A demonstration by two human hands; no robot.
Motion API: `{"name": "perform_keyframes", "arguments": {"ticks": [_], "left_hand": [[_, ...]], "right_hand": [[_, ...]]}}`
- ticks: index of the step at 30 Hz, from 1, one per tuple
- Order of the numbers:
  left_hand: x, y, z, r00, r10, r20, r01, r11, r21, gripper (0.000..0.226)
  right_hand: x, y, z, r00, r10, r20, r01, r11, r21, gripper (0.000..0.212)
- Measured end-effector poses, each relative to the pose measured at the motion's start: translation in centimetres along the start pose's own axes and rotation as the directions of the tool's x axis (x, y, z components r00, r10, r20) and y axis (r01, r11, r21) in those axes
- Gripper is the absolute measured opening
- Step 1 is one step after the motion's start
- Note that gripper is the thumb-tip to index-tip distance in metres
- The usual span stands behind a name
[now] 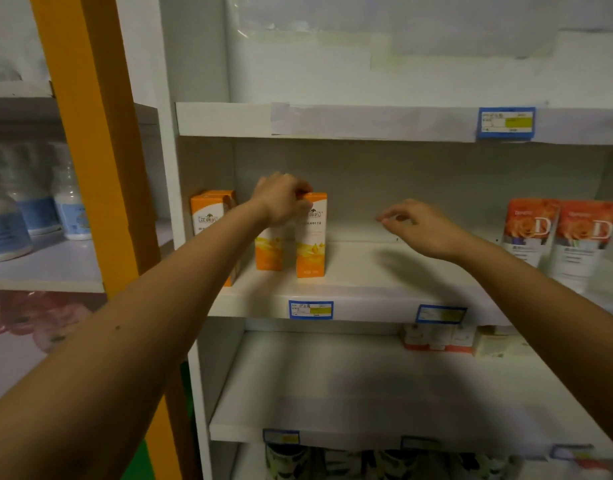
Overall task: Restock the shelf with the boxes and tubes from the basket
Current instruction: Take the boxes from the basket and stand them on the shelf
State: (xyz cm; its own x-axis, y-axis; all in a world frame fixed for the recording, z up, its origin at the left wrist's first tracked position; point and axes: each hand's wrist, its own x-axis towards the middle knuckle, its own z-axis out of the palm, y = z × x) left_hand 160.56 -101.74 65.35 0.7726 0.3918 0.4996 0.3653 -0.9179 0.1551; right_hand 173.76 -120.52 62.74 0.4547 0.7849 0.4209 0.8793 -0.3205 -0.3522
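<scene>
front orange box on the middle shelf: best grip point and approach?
Grip the front orange box at its top end, coming from above and the front. It stands upright with a neighbour close on its left; the left hand already has fingers there.

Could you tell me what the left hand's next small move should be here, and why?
Probably let go: the left hand grips the top of an orange box already standing upright on the shelf, while the right hand hovers empty.

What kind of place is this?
Probably a shop or pharmacy aisle. White display shelving carries blue price tags on its edges, with identical orange boxes in a row and matching rose-print tubes facing out.
</scene>
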Motion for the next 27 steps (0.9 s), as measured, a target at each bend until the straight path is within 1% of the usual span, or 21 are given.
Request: {"name": "perform_keyframes", "arguments": {"ticks": [4,5,7,9,11,13,15,17,20,22,24,27], "left_hand": [[-0.3,0.5,1.0,1.000,0.003,-0.007,-0.002,0.981,0.195,0.042],[-0.6,0.6,1.1,1.000,0.020,-0.021,-0.015,0.974,0.226,0.044],[-1.9,1.1,1.5,0.994,0.063,-0.092,-0.038,0.968,0.247,0.049],[-3.9,1.5,2.2,0.977,0.115,-0.180,-0.085,0.982,0.169,0.049],[-6.6,1.7,3.5,0.958,0.180,-0.222,-0.173,0.984,0.051,0.043],[-9.6,1.6,5.7,0.953,0.236,-0.192,-0.241,0.971,-0.003,0.036],[-12.8,1.3,8.2,0.961,0.250,-0.115,-0.257,0.965,-0.052,0.036],[-15.9,1.1,10.7,0.958,0.275,-0.078,-0.281,0.957,-0.068,0.037],[-19.5,0.8,13.4,0.933,0.325,-0.152,-0.326,0.945,0.022,0.025],[-21.3,0.6,14.9,0.938,0.304,-0.167,-0.307,0.952,0.007,0.024],[-23.2,0.2,17.0,0.955,0.272,-0.116,-0.279,0.959,-0.055,0.026],[-26.5,-0.4,21.3,0.970,0.236,0.059,-0.224,0.960,-0.168,0.030]], "right_hand": [[-1.5,1.1,0.2,1.000,0.000,-0.010,0.000,1.000,0.000,0.033],[-1.9,1.3,0.4,1.000,-0.001,-0.022,0.001,1.000,0.001,0.033],[-3.0,1.8,1.1,0.998,-0.011,-0.057,0.011,1.000,0.011,0.031],[-4.4,2.3,2.3,0.993,-0.041,-0.110,0.043,0.999,0.014,0.030],[-6.0,2.7,4.0,0.988,-0.048,-0.144,0.054,0.998,0.036,0.029],[-8.0,3.2,6.2,0.986,-0.067,-0.151,0.079,0.994,0.074,0.028],[-10.0,3.9,8.9,0.983,-0.108,-0.152,0.123,0.988,0.096,0.026],[-12.2,4.9,11.7,0.987,-0.118,-0.110,0.131,0.983,0.126,0.031],[-15.8,6.3,16.2,0.997,-0.069,-0.021,0.071,0.982,0.175,0.031],[-18.0,7.0,18.9,0.999,-0.030,0.046,0.019,0.976,0.215,0.028],[-19.9,7.6,21.6,0.993,-0.007,0.119,-0.018,0.977,0.211,0.026],[-22.8,8.5,25.7,0.971,0.030,0.238,-0.082,0.974,0.211,0.026]]}}
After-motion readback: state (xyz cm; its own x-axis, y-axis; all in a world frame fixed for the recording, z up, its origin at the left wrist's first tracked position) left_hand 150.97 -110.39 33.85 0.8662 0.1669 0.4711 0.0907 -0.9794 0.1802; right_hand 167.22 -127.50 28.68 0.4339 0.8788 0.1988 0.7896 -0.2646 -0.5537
